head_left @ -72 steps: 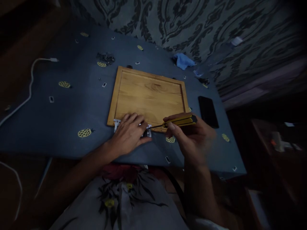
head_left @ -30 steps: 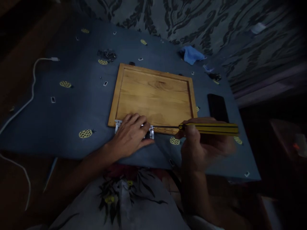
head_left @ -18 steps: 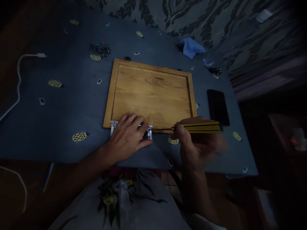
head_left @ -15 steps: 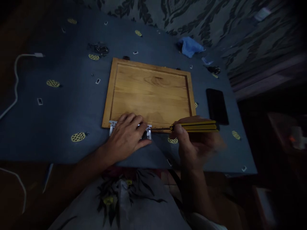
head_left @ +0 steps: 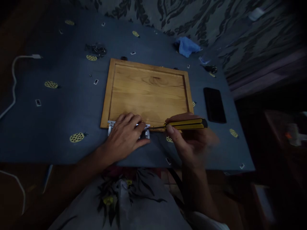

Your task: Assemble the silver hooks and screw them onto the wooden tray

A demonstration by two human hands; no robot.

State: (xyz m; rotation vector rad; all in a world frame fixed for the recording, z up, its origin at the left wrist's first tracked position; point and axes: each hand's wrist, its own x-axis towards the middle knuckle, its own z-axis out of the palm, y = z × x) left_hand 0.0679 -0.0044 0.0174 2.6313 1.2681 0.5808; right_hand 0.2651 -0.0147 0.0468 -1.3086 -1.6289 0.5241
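Observation:
A framed wooden panel (head_left: 148, 92) lies flat on the table. At its near edge, toward the left, sits a silver metal bracket (head_left: 147, 131) with holes in its flange. My left hand (head_left: 126, 135) lies over the bracket, fingers curled on the panel side and thumb along the near side, gripping it against the edge and hiding its middle. My right hand (head_left: 189, 140) is closed around a screwdriver (head_left: 187, 124) with a yellow and black handle. The screwdriver lies nearly level, its thin shaft pointing left to the bracket's right end. The exact contact at its tip is too small to tell.
A black phone (head_left: 215, 105) lies right of the panel. Behind it are a blue cloth (head_left: 187, 47) and a small dark item (head_left: 210, 69). Dark small parts (head_left: 96, 49) lie at the back left. A white cable (head_left: 14, 80) runs along the left side of the table (head_left: 79, 108).
My right hand has shifted slightly left with the screwdriver, whose handle has turned in the fingers. My left hand stays on the bracket. The whole view has moved a little.

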